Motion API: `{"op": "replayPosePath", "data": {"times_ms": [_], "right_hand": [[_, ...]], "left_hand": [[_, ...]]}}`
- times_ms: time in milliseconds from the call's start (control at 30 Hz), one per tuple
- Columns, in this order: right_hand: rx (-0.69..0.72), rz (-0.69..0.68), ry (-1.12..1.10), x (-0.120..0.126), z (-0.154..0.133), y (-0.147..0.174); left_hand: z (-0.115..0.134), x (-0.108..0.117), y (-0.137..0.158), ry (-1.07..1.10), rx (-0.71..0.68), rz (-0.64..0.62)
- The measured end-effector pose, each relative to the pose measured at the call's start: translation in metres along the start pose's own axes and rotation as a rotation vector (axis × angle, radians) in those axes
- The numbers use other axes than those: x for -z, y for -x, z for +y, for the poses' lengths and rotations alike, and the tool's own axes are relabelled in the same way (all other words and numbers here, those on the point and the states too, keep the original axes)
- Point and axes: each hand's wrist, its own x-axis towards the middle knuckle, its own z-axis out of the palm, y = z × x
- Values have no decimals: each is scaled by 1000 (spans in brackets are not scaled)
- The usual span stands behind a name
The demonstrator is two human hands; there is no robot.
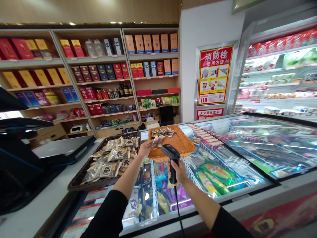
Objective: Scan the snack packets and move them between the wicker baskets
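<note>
With left hand (145, 149) clamped on a small packet (157, 141) and right hand (180, 172), apart, wrapped round the scanner (170, 152) between four and five o'clock, probably best to hold wrapping flat.

Left sleeve (106, 213), near left, was plain black cloth, looked matte and fairly loose, hem ending partway along the arm. Right sleeve (229, 226), near right, was the same black, less of it showing. Left forearm (131, 175) and right forearm (199, 196) were bare, narrowing toward the far end. Left hand (145, 148) and right hand (180, 172) were bare too; fingernails were too small to tell.
</note>
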Motion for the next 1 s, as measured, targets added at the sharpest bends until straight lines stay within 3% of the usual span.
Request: {"op": "replayPosePath", "data": {"times_ms": [200, 300, 367, 500, 567, 667, 733, 833, 900, 1000], "right_hand": [[19, -6, -65, 1, 4, 1], [7, -1, -62, 2, 7, -1], [3, 32, -60, 2, 8, -3], [-6, 165, -81, 4, 8, -8], [-21, 206, -93, 6, 7, -9], [-43, 235, -100, 10, 7, -11], [-55, 244, -84, 11, 8, -11], [-81, 243, -42, 11, 8, -11], [-102, 244, -26, 13, 7, -12], [-116, 248, 22, 19, 1, -18]], "left_hand": [[-1, 4, -2, -48, 14, -87], [0, 2, -2, -116, -4, -42], [6, 0, 1, -223, -97, 22], [40, 5, 22, -663, -308, 306], [64, 17, 37, -911, -315, 428], [94, 46, 58, -1293, -286, 502], [106, 66, 69, -1502, -103, 467], [110, 84, 80, -1587, 144, 361], [109, 82, 82, -1573, 106, 339], [103, 61, 73, -1519, -43, 269]]}}
